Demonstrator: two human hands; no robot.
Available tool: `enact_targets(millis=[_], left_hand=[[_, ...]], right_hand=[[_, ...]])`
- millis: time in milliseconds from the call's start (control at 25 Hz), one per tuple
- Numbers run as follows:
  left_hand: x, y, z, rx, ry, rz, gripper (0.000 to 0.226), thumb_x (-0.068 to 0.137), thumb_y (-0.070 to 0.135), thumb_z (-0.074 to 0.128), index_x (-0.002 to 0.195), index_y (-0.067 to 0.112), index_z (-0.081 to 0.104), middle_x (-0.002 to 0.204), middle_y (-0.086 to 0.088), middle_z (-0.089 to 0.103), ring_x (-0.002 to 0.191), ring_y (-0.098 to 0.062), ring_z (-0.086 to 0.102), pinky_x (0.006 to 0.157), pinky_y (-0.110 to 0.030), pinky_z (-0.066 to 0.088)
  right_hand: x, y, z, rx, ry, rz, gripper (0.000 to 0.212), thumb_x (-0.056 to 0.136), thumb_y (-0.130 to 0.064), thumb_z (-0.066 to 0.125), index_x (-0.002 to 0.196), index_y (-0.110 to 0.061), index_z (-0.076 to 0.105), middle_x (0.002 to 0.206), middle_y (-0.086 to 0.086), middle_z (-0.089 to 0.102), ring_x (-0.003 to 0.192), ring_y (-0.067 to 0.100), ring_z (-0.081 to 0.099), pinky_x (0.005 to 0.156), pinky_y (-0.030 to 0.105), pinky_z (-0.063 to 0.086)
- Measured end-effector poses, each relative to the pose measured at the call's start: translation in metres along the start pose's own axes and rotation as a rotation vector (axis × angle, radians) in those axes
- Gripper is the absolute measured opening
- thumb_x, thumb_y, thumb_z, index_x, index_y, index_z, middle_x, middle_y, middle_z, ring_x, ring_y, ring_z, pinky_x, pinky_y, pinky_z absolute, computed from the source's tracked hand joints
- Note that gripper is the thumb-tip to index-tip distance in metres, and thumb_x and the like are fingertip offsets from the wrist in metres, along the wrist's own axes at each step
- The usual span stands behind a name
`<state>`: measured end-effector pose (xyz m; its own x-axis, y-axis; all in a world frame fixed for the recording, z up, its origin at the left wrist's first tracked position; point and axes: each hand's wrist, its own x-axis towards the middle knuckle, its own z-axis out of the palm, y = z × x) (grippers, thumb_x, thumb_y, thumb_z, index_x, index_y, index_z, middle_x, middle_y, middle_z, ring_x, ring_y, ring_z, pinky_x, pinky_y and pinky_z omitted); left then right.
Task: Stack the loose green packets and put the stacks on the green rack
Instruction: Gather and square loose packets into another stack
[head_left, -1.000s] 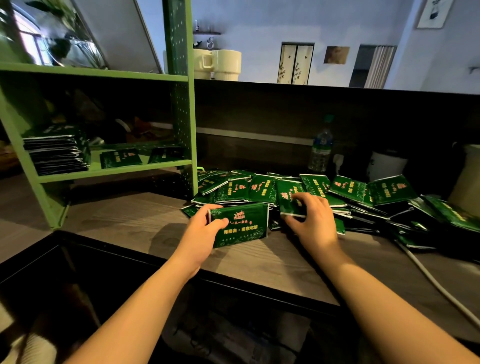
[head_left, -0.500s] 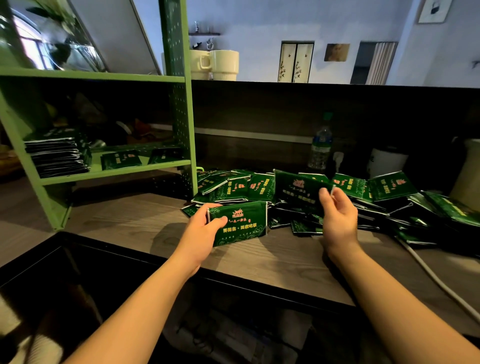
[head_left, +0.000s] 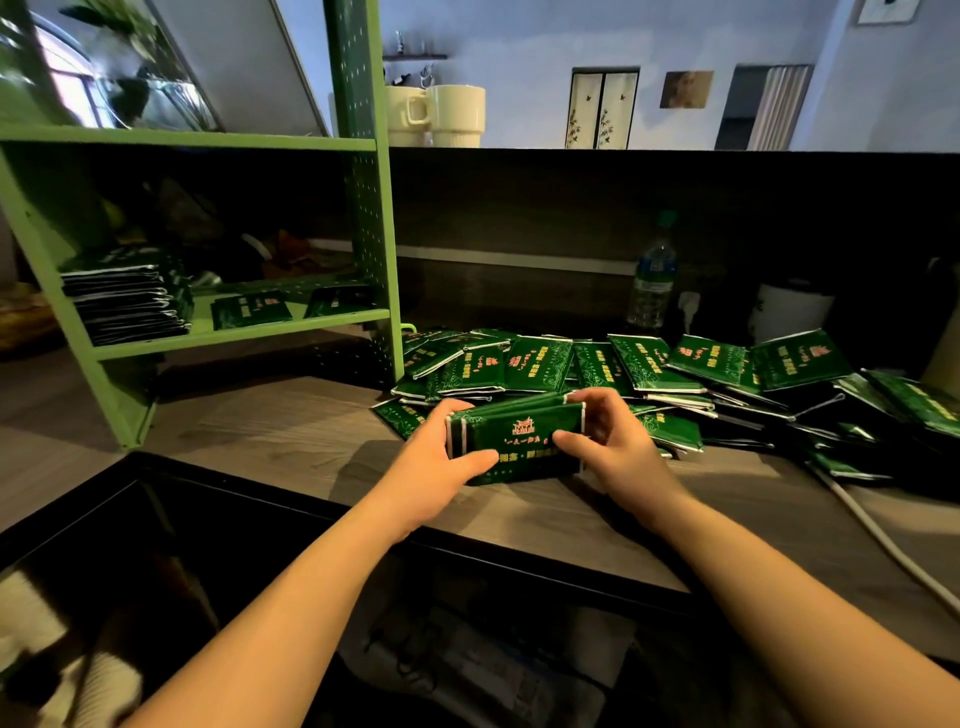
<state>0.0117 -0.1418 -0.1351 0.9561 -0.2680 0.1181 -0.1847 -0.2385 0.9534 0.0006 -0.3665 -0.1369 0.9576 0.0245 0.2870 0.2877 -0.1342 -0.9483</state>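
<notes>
dark green packets (head_left: 540, 364), light green rack (head_left: 363, 208)

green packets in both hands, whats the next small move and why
Probably square the small stack up: the left hand and right hand grip its two ends, and the packet edges look slightly offset. The loose pile behind is large, so another packet should follow before it goes to the green rack.

- Left hand (head_left: 441, 457) curls round one end of a thin stack of glossy green packets (head_left: 519, 439), thumb across the front.
- Right hand (head_left: 613, 447) grips the other end likewise.
- Both bare forearms reach forward.
</notes>
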Motion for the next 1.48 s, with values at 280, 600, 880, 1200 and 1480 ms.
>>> enact_targets(millis=[280,600,880,1200,1480], left_hand=[[-0.002,0.004,0.004,0.048,-0.110,-0.017,0.034,0.100,0.015,0.056,0.131,0.024,0.048,0.125,0.004,0.063,0.117,-0.012,0.058,0.101,-0.032,0.042],[0.019,0.010,-0.008,0.083,0.409,0.193,0.005,0.096,0.022,0.065,0.096,0.022,0.070,0.099,0.002,0.069,0.094,-0.015,0.062,0.080,-0.028,0.048],[0.080,0.009,-0.011,0.547,0.152,0.253,0.039,0.080,0.038,0.082,0.116,0.024,0.072,0.126,0.006,0.064,0.127,-0.017,0.051,0.108,-0.036,0.039],[0.078,0.008,-0.010,0.524,0.273,0.371,0.008,0.091,0.023,0.073,0.099,0.025,0.075,0.104,0.008,0.072,0.103,-0.008,0.062,0.093,-0.034,0.051],[0.015,0.035,0.005,0.061,0.567,0.460,0.006,0.099,0.014,0.061,0.099,0.016,0.066,0.090,0.005,0.065,0.081,0.005,0.059,0.072,-0.008,0.045]], right_hand=[[-0.004,-0.010,0.004,-0.116,-0.081,0.102,0.031,0.083,-0.004,0.073,0.108,-0.016,0.060,0.101,0.006,0.072,0.094,0.019,0.070,0.079,0.027,0.057],[-0.005,-0.022,-0.015,-0.056,0.153,0.106,0.017,0.082,0.005,0.067,0.094,-0.008,0.063,0.084,0.005,0.070,0.075,0.014,0.066,0.058,0.015,0.050],[-0.006,-0.029,-0.023,0.087,0.235,0.123,0.014,0.083,0.000,0.066,0.089,-0.012,0.062,0.079,-0.002,0.068,0.068,0.005,0.065,0.057,0.016,0.049],[-0.003,-0.028,-0.026,0.148,0.266,0.123,0.017,0.083,-0.002,0.065,0.097,-0.010,0.064,0.091,0.005,0.073,0.082,0.016,0.068,0.068,0.026,0.050],[-0.004,-0.023,-0.020,0.160,0.028,0.220,0.022,0.080,-0.001,0.068,0.100,-0.010,0.064,0.098,0.012,0.074,0.093,0.031,0.069,0.084,0.045,0.056]])
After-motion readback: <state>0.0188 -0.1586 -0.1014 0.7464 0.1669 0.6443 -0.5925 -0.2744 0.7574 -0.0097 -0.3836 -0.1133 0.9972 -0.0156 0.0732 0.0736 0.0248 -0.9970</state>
